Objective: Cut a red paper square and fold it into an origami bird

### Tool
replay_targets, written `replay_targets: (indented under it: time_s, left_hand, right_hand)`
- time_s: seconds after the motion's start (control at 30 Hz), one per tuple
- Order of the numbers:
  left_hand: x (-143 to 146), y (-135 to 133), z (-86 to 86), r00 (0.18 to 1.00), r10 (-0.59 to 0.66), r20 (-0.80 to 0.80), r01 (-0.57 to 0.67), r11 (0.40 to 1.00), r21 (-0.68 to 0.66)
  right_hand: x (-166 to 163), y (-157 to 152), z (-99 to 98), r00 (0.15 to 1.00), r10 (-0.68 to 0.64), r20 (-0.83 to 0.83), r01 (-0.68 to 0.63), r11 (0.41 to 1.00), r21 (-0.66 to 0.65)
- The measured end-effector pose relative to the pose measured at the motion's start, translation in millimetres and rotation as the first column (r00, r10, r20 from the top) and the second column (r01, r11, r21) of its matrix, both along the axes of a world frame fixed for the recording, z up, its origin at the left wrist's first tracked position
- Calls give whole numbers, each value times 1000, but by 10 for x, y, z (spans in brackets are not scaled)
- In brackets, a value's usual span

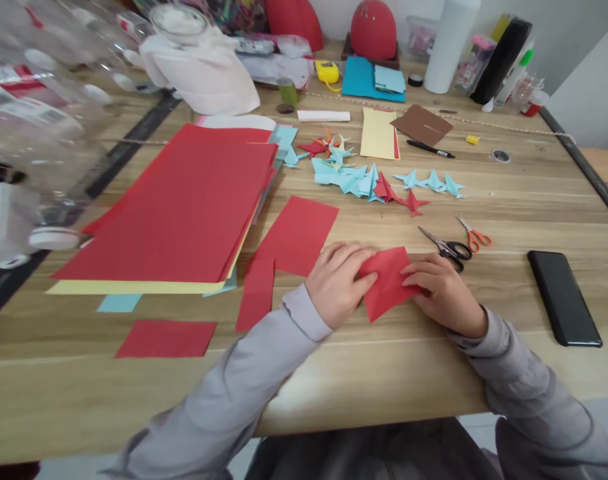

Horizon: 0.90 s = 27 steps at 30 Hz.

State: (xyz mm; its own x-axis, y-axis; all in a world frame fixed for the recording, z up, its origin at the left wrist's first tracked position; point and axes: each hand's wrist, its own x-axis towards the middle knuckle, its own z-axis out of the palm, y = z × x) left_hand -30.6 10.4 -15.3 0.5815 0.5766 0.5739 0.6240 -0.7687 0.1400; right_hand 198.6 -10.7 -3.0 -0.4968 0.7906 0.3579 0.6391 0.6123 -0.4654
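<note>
Left hand (338, 285) & right hand (443, 293) are laid, fingers bent, on folded red paper (387, 281), pinned to tabletop (384, 380) btwn them. Judged light, thin, floppy, easily creased; best pinched at edges/corners.

Beyond the black-handled scissors (441, 245) on the worktop (534, 200) lie folded paper shapes (379, 183), a black phone (564, 297) right of them, stacked red sheets (184, 207) well left.

We log red folded paper (388, 285), red sheets (184, 207) over yellow near the table's (384, 380) left edge, light-blue and red stars (371, 181), orange-handled scissors (477, 237), black phone (564, 297), grey sleeves (254, 387); table is light wood-grain.
</note>
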Motion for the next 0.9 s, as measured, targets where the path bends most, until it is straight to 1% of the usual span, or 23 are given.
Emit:
replay_targets:
  time_s: [0.03,0.07,0.1,0.13,0.2,0.23,0.27,0.37,0.47,0.57,0.63,0.73,0.83,0.9]
  left_hand:
    - [15,-38,29,1000,16,-9,-16,1000,9]
    - [26,-74,55,998,57,-10,-57,998,18]
    - [32,-107,76,995,95,0,-95,995,14]
    - [34,-137,90,995,102,12,-101,995,-15]
    - [29,-194,105,999,37,39,-32,993,-109]
    - [25,-219,109,998,22,51,-12,983,-183]
    - [20,-241,111,997,34,64,-18,971,-237]
    - [4,-274,110,989,101,107,-61,944,-324]
    - [-26,-250,86,985,102,136,-41,918,-395]
    - [-59,-212,55,982,60,178,27,894,-447]
    - [-68,-206,50,978,66,200,33,889,-457]
    - [-59,-225,66,975,118,190,-17,886,-463]
    - [-49,-240,78,972,174,155,-77,869,-489]
    - [-53,-236,73,971,194,140,-98,857,-506]
  right_hand:
    - [-1,-14,21,1000,3,-17,-3,1000,-19]
    - [-2,-26,42,999,3,-38,-5,999,-49]
    - [-2,-36,62,999,-9,-42,6,997,-78]
    - [-4,-43,80,999,-19,-36,15,994,-107]
    - [-12,-51,109,999,-32,-43,24,987,-162]
    - [-20,-53,121,998,-40,-56,28,979,-204]
    - [-28,-56,131,996,-54,-70,35,968,-248]
    - [-55,-69,156,991,-111,-69,82,939,-334]
    - [-66,-93,181,985,-171,-23,152,926,-345]
    - [-62,-114,208,985,-169,-42,138,906,-400]
    - [-61,-126,225,984,-169,-57,127,890,-438]
    - [-75,-150,248,979,-205,-19,174,873,-456]
    - [-93,-175,266,966,-257,40,248,865,-437]
    - [-97,-182,275,960,-274,60,272,858,-435]
